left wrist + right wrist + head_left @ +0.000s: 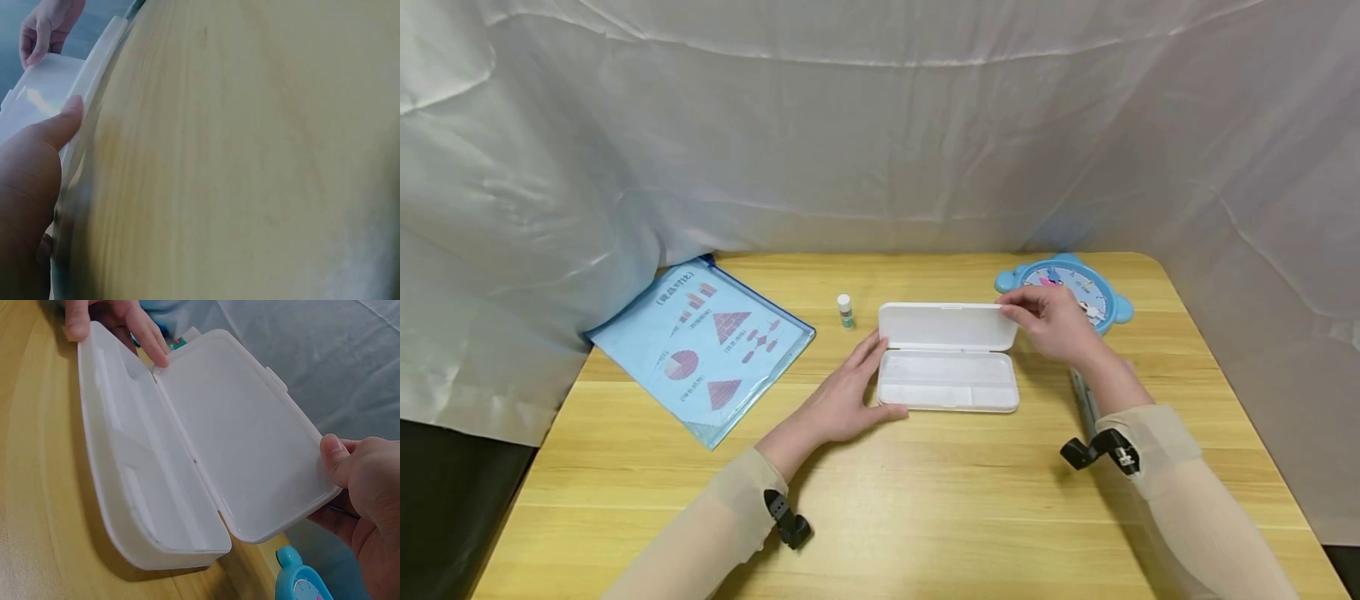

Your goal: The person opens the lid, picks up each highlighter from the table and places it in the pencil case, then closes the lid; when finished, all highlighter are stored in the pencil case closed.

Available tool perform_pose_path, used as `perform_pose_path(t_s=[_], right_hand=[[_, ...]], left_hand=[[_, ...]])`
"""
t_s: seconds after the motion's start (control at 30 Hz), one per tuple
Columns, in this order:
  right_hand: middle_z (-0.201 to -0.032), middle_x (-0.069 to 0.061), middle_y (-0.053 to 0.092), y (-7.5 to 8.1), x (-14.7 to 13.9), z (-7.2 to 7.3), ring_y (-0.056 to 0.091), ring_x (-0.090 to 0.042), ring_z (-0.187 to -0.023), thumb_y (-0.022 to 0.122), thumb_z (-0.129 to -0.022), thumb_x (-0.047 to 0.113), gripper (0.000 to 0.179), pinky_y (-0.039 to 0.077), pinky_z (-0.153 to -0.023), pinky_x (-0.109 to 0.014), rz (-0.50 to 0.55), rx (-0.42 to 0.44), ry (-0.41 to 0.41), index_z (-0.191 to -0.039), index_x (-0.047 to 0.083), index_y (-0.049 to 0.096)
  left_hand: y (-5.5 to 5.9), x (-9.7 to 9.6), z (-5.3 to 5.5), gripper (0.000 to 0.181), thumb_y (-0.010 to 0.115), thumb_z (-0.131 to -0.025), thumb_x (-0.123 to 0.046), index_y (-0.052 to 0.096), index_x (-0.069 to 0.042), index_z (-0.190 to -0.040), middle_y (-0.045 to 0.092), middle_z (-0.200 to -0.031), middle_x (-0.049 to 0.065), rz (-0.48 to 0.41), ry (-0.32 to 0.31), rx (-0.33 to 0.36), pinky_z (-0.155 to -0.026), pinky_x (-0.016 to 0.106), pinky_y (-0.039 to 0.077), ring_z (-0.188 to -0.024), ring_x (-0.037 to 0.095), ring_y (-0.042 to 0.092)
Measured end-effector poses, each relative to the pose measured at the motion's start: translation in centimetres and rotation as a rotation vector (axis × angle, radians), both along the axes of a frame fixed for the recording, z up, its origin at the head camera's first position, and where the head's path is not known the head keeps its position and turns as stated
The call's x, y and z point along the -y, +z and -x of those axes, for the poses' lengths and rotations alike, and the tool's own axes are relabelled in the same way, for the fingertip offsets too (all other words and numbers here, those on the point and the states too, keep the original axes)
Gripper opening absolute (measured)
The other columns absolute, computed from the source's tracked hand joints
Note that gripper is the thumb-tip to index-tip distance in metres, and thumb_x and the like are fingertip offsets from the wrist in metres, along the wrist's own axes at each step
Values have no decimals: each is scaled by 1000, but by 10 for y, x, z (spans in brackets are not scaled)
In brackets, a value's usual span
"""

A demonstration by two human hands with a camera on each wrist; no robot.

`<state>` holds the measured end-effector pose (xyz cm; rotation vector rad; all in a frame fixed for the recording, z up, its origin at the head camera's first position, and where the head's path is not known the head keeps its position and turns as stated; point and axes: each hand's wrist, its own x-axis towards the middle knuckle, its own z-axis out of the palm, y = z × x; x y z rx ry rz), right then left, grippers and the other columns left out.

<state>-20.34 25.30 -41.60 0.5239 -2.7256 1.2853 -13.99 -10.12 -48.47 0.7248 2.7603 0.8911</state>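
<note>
A white plastic pencil case (pixel 947 381) lies on the wooden table with its lid (pixel 947 326) raised on the hinge. Its compartments hold nothing that I can see. At the lid's top right corner, my right hand (pixel 1051 323) pinches the edge, thumb on the inner face in the right wrist view. My left hand (pixel 844 400) holds the left end of the case, with the thumb (pixel 65 122) along the front edge and the fingers by the hinge side.
A blue zip pouch (pixel 715 350) with printed charts lies at the left. Behind the case stands a small white-capped bottle (pixel 846 312). A blue clock (pixel 1093 292) lies at the back right, partly behind my right hand. Under the right forearm a grey object (pixel 1085 400) shows partly.
</note>
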Motion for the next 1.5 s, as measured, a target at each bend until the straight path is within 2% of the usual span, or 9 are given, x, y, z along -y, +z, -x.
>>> perform_pose_path(t_s=[0.17,0.37,0.5,0.63,0.77,0.87,1.0,1.17,1.5], right_hand=[[-104,-13,77,-1,2,0,68,-24,-87,69,-104,8,14,54,-71,-18,6,5,-5,-109,0,79],[-103,-14,77,0,3,-1,67,-25,-87,69,-104,8,14,53,-70,-16,11,-5,-2,-108,0,79],[-102,-14,77,0,3,-1,68,-26,-87,69,-104,8,14,52,-70,-15,18,-8,5,-108,-1,79],[-103,-14,77,0,4,-1,68,-26,-87,69,-104,8,14,52,-71,-15,16,-13,6,-108,0,79],[-103,-13,77,0,3,-1,68,-25,-87,70,-104,8,13,53,-71,-17,12,-15,-2,-108,1,79],[-103,-12,78,-1,2,-1,69,-24,-87,70,-103,7,12,54,-71,-18,12,-11,-6,-108,1,80],[-104,-11,78,-1,0,-1,69,-24,-87,70,-104,8,13,55,-71,-18,5,-17,9,-109,1,79],[-104,-11,77,-1,-3,-1,69,-23,-87,70,-104,10,13,54,-71,-18,-7,-27,20,-110,2,80],[-108,-9,77,9,-11,-9,72,-25,-97,74,-102,15,17,54,-80,-14,-19,-27,-12,-115,4,80]], left_hand=[[3,2,-1,105,56,-98,-73,7,-15,-171,-3,-178,-3,23,-30,-2,-123,51,30,-156,34,27],[6,6,2,79,35,-112,-56,10,-7,-170,5,-178,7,71,-89,-69,-126,44,25,-156,34,27],[6,7,4,81,43,-112,-54,11,-7,-170,10,-177,10,96,-100,-93,-125,44,29,-153,36,35],[6,7,4,90,50,-107,-61,10,-11,-171,10,-177,10,145,-87,-102,-125,45,28,-155,36,31],[8,7,2,93,48,-106,-66,9,-12,-171,7,-178,9,213,-86,-128,-127,46,24,-157,34,26],[11,6,2,94,45,-105,-68,8,-12,-171,4,-178,8,253,-92,-140,-126,46,26,-156,34,30],[14,5,2,96,46,-104,-71,9,-12,-171,4,-177,8,287,-97,-145,-123,49,34,-150,39,39],[17,4,4,98,48,-103,-71,8,-14,-171,4,-176,7,300,-105,-137,-120,52,39,-144,42,47],[17,3,5,99,50,-101,-73,7,-17,-171,5,-176,6,299,-83,-124,-116,56,43,-140,50,48]])
